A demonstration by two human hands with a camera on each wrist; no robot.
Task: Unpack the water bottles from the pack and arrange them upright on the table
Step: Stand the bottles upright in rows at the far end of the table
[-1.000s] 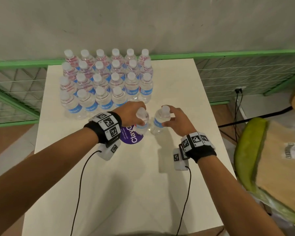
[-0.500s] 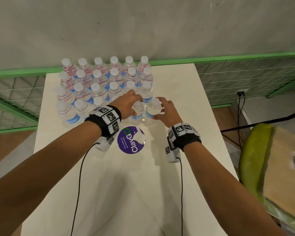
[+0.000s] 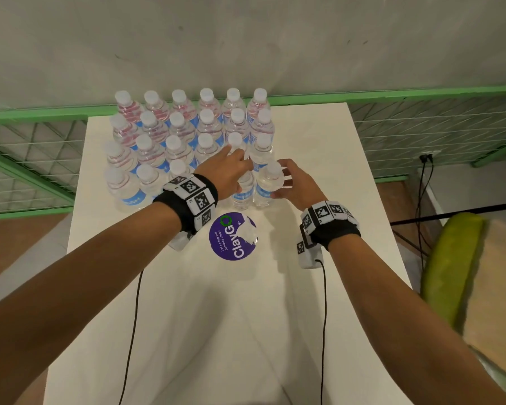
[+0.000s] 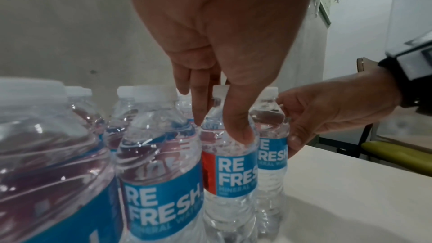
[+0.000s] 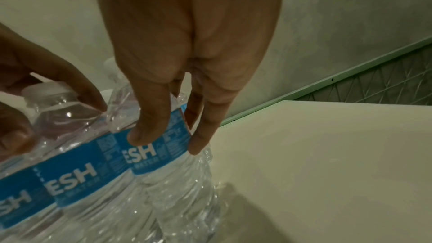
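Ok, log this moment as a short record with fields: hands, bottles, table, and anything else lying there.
left hand: thumb and fingers pinch the shoulder of a Refresh water bottle in the front row
right hand: fingers grip the front-right bottle by its label
bottle block: four rows, all upright, white caps, blue labels
table: white, against a grey wall
sticker: round, purple, ClayGo logo, just in front of the bottles
pack wrapping: not in view
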